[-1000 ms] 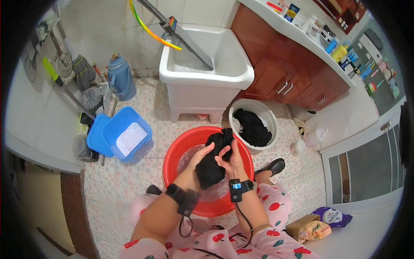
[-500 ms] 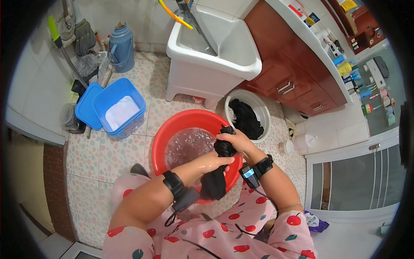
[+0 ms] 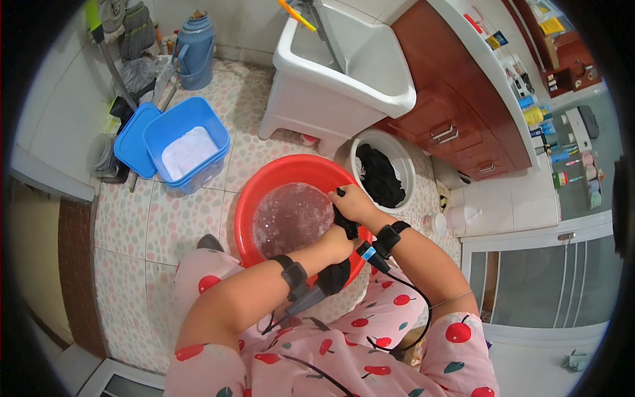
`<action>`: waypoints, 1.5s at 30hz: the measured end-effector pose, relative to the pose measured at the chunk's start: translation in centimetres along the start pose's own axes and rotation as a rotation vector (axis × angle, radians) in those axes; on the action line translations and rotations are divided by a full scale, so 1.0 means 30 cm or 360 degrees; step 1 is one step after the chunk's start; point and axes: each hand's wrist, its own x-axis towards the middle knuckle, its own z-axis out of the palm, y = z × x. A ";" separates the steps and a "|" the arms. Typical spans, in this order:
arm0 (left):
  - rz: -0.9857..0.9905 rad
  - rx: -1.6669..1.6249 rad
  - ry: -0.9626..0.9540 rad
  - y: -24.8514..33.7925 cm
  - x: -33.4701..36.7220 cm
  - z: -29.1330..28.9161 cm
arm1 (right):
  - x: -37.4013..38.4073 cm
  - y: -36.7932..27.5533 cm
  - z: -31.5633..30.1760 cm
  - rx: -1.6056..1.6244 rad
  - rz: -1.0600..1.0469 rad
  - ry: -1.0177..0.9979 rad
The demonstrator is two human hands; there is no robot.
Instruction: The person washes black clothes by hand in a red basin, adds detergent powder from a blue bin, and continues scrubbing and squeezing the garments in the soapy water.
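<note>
Nearest to us, our knees in pink cloth printed with red fruit fill the lower edge, and both forearms reach out over them, each with a black band at the wrist. Our left hand is curled shut around the lower part of a wet black garment, fingers pressed together on the cloth. Just beyond it, our right hand is closed over the upper part of the same garment, knuckles up and fingers wrapped tight. The garment is twisted into a rope between the two fists and hangs over the near right rim of the red plastic basin. The basin is round and smooth and holds water that looks foamy and rippled. It stands on a floor of pale tiles speckled with pink dots. To the right, just past the basin, a white round bucket holds more dark clothing. To the left stands a square blue plastic box with white powder inside, and its blue lid lies flat beside it. Farther off, a deep white utility sink rests on the floor against a brown wooden cabinet with metal handles. At the far left we see a blue flask near a white tiled wall, with mops leaning next to it. At the right is a glass door.
</note>
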 end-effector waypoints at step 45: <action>-0.0017 -0.1481 0.1344 -0.074 0.139 -0.024 | -0.251 0.051 0.165 -0.0196 -0.0872 0.1223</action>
